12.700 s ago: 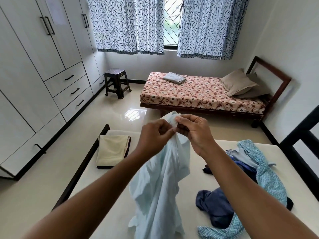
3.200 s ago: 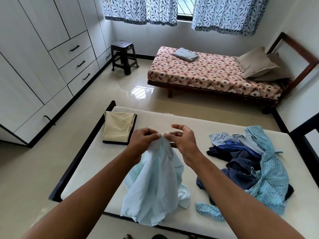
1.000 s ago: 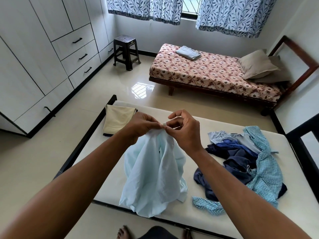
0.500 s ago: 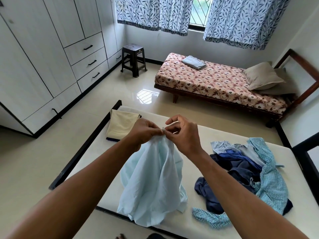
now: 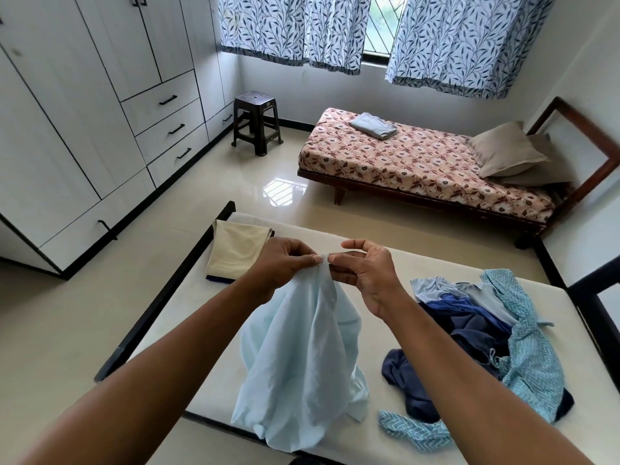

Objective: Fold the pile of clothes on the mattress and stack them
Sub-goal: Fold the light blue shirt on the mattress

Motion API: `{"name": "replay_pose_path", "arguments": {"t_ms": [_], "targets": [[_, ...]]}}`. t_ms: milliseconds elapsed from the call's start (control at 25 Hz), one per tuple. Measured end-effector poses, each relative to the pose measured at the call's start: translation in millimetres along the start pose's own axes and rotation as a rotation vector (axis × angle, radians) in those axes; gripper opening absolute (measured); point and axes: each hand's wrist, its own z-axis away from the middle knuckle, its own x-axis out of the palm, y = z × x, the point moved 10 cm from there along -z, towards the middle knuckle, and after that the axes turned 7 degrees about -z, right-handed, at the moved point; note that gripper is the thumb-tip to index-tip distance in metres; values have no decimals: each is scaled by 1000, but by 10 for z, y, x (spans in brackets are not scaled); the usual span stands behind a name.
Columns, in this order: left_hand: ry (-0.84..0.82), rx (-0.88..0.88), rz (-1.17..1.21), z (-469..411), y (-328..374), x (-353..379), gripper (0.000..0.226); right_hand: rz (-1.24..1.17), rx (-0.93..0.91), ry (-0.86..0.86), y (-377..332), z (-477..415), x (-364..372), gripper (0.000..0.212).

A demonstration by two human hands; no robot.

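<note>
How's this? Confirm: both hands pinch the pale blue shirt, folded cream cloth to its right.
Wrong side: in the head view the folded cream cloth lies left of the pale blue shirt, which the left hand and right hand do pinch.

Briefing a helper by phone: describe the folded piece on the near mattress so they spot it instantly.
Find the bare white mattress in the black frame, nearest the viewer. At its far left corner, towards the wardrobe, lies the cream garment: flat and squarely folded, unlike the crumpled blue pile on the right.
</note>
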Motion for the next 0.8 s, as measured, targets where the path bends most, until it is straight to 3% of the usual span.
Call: {"name": "replay_pose_path", "arguments": {"t_ms": [200,400,600,800], "targets": [[-73,27,-119,-23,42,56,8,-129,167,-27,193,-13,-51,53],[-2,-12,-127,-42,-51,76,8,18,102,-32,117,13,-50,53],[119,-105,-35,3,-189,147,12,464,-148,59,-216,76,2,41],[103,-197,231,122,-342,318,22,1163,-712,44,-445,361,490,31]]}}
